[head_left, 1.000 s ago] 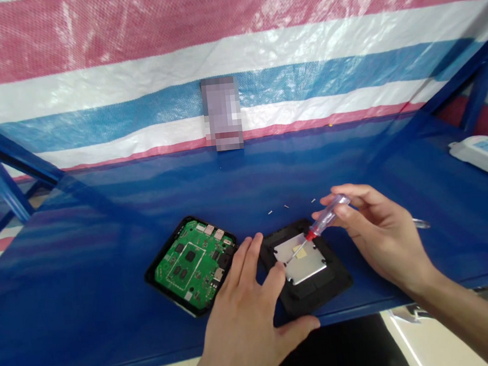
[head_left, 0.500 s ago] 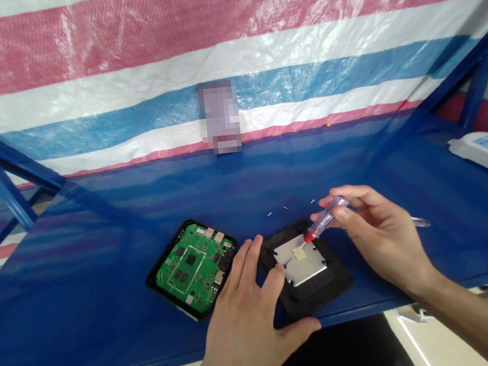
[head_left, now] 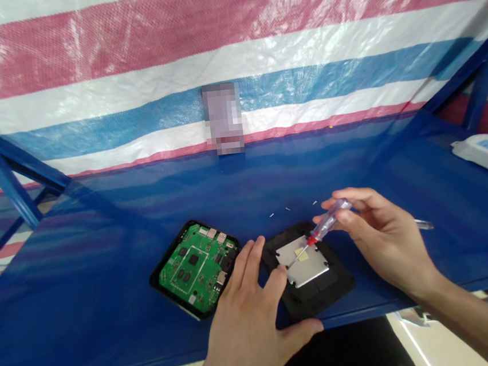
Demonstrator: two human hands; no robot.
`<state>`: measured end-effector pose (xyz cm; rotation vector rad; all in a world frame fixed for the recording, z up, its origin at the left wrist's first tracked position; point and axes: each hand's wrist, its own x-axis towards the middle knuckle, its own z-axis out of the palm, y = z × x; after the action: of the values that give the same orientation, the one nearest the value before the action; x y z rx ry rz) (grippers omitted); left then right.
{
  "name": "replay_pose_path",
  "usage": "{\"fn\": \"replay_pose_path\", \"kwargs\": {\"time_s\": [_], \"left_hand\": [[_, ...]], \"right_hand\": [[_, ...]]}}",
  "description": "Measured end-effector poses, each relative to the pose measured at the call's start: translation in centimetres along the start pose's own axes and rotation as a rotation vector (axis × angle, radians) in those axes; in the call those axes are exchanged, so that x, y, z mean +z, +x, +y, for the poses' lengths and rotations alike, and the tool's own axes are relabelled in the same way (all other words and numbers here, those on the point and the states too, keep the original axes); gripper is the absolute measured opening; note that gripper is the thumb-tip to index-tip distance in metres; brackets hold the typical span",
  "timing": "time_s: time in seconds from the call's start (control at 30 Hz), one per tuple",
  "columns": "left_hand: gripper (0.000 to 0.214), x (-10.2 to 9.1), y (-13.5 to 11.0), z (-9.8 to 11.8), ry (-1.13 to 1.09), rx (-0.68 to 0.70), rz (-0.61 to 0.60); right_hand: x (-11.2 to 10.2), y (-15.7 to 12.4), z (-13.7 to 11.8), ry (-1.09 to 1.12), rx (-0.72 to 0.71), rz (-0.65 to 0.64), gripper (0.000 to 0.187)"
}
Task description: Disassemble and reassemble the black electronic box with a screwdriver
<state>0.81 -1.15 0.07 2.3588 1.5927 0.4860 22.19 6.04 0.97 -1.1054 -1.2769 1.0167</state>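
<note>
The right hand (head_left: 383,238) pinched a clear-handled, red-collared screwdriver (head_left: 329,221) between thumb and fingertips, its thin tip on a silver metal plate (head_left: 302,261) set in a square black plastic casing (head_left: 311,302). The widely spread left hand (head_left: 249,326) rested its fingers against the casing, just beside a green circuit board (head_left: 196,268) in its black tray.
</note>
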Motion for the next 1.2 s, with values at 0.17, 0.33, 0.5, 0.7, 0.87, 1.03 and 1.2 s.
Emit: {"fn": "replay_pose_path", "kwargs": {"time_s": [0.17,0.33,0.5,0.7,0.87,1.03,1.2], "left_hand": [[0.057,-0.03,-0.01,-0.06,0.002,-0.006,0.004],[0.056,-0.05,0.01,-0.01,-0.001,-0.013,-0.007],[0.055,-0.06,0.02,0.07,0.0,-0.011,-0.012],[0.054,-0.08,0.02,-0.02,0.0,-0.008,-0.005],[0.054,0.04,0.02,-0.09,-0.002,-0.017,-0.003],[0.054,0.05,0.06,-0.06,0.001,-0.013,0.007],[0.053,0.0,0.11,-0.06,0.01,-0.013,0.016]], "right_hand": [[0.08,-0.13,-0.23,-0.005,-0.037,-0.009,0.023],[0.16,-0.36,-0.36,-0.017,-0.091,-0.025,0.018],[0.26,-0.42,-0.56,-0.027,-0.11,-0.029,0.017],[0.03,-0.69,-0.69,-0.021,-0.118,-0.085,0.016],[-0.15,-0.8,-0.78,0.013,-0.16,-0.144,0.015],[-0.19,-0.69,-0.55,0.042,-0.192,-0.157,0.016],[-0.29,-0.71,-0.56,0.041,-0.191,-0.155,0.017]]}}
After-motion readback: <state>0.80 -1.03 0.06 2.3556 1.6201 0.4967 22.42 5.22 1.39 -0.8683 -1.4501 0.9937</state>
